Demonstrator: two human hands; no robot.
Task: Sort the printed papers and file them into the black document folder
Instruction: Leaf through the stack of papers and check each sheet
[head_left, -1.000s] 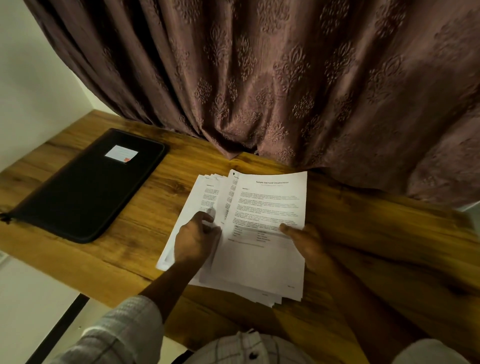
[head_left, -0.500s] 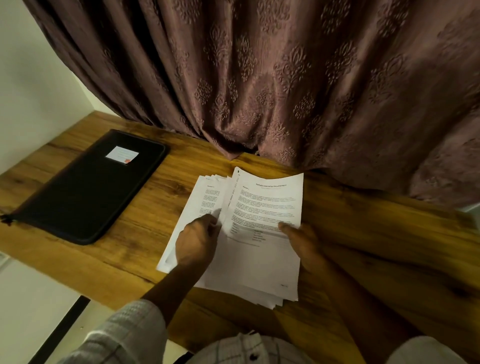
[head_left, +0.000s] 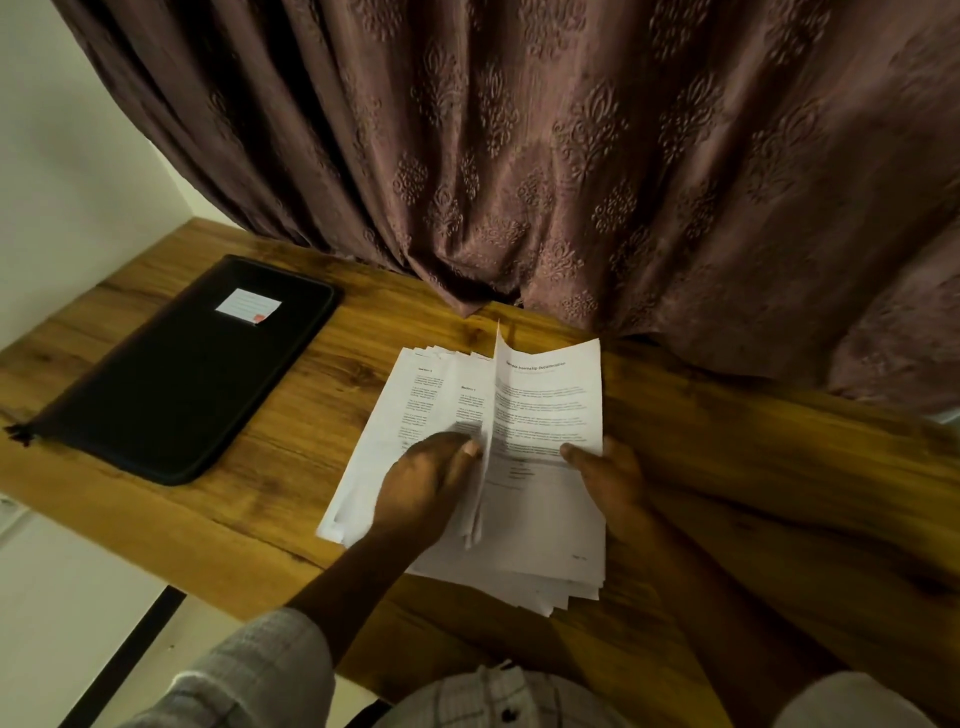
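Observation:
A fanned stack of printed papers (head_left: 415, 410) lies on the wooden table in front of me. My left hand (head_left: 423, 491) rests on the stack, thumb against the raised left edge of the top sheet (head_left: 550, 400). That sheet stands tilted up on its left side, and my right hand (head_left: 605, 475) pinches its right edge, thumb on top. The black document folder (head_left: 176, 384) lies shut and flat at the left of the table, with a small white label on its cover.
A brown patterned curtain (head_left: 571, 156) hangs along the back edge of the wooden table (head_left: 753, 467) and touches it. A pale wall stands at the left. The table's front edge runs just before my body.
The left edge of the top sheet has lifted off the stack and now stands up. My left thumb has moved to that edge. My right hand keeps its pinch.

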